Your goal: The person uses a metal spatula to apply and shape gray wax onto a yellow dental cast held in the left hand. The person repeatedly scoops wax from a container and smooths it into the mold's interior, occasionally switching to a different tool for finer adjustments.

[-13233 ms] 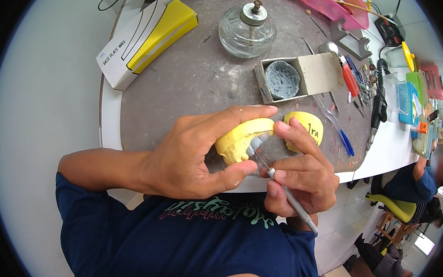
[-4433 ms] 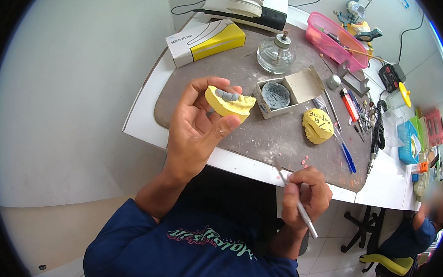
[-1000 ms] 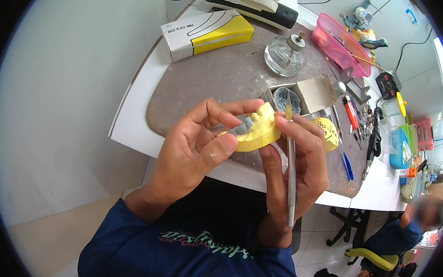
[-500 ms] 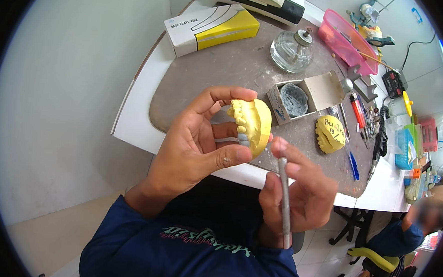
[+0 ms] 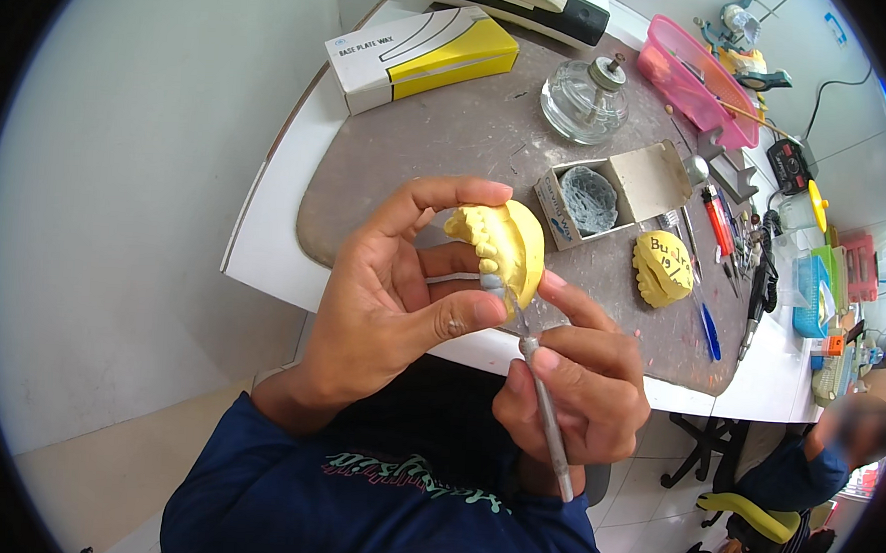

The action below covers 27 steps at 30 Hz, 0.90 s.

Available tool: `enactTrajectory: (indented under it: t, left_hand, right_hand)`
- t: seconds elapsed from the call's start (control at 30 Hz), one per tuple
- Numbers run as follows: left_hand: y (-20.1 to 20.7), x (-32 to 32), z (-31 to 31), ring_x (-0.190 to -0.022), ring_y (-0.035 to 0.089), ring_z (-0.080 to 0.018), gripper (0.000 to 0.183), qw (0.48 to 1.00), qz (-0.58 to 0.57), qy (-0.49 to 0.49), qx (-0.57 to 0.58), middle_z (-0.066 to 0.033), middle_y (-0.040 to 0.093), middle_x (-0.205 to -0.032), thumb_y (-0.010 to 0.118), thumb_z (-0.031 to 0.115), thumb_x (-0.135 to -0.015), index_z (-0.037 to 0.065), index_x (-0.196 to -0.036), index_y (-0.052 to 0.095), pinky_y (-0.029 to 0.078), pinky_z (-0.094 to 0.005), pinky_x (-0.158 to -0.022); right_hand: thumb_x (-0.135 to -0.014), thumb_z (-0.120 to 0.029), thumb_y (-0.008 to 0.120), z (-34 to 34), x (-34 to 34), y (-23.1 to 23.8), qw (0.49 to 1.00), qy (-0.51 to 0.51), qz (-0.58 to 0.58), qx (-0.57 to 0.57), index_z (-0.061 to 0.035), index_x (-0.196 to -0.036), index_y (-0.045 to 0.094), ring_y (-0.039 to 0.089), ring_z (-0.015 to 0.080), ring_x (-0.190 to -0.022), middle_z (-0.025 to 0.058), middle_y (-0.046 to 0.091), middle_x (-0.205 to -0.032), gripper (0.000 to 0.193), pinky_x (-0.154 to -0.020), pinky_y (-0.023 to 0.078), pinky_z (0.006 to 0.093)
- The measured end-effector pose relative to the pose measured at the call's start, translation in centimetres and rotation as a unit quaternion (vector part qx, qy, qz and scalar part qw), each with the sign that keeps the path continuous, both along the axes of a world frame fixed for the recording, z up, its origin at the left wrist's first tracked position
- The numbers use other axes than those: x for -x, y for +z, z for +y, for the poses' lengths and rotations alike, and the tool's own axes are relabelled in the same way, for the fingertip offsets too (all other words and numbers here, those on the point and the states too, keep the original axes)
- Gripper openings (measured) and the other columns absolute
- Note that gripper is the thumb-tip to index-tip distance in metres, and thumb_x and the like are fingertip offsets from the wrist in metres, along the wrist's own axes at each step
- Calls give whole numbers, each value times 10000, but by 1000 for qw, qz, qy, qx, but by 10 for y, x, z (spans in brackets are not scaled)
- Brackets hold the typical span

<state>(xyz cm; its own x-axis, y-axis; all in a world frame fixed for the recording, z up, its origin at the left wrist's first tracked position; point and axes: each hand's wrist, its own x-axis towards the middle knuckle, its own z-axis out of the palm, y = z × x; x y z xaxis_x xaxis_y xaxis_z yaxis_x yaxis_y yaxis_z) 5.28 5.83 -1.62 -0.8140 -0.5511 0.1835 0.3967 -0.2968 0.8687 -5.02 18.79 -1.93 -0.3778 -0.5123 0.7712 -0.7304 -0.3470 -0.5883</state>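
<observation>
Between the thumb and fingers of my left hand (image 5: 389, 264) is a yellow plaster dental cast (image 5: 517, 242), its row of teeth turned to the left. A patch of grey wax (image 5: 492, 282) covers part of the tooth row near my thumb. My right hand (image 5: 582, 389) pinches a slim metal wax carver (image 5: 550, 412), and one of its fingers reaches up to the cast's lower edge. The carver's thin tip is at the cast beside the grey wax; exact contact is too small to tell. A second yellow cast (image 5: 662, 270), with handwriting on it, lies on the table to the right.
An open small box (image 5: 633, 191) holds grey wax. Behind it stand a glass spirit burner (image 5: 584, 104) and a pink basket (image 5: 699, 85). A white-yellow box (image 5: 424, 57) lies at the back left. Pens and tools, including a blue pen (image 5: 710, 333), lie at right. Another person (image 5: 799, 465) sits farther right.
My right hand has moved left and turned, bringing the carver's tip up to the cast near the grey wax. The cast has tilted slightly in my left hand.
</observation>
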Motion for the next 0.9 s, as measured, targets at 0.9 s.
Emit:
enactTrajectory:
  t: [0.9]
  left_hand:
    - [-1,-1,1,-1117,586,-204,659,1000,12,-7,6,-121,447,-1401,755,-13,-802,26,-1379,439,547,-313,-925]
  right_hand:
    - [-710,8,789,-1,0,3,999,-25,13,-16,-87,-919,651,709,346,-939,76,665,-797,268,-756,601,370]
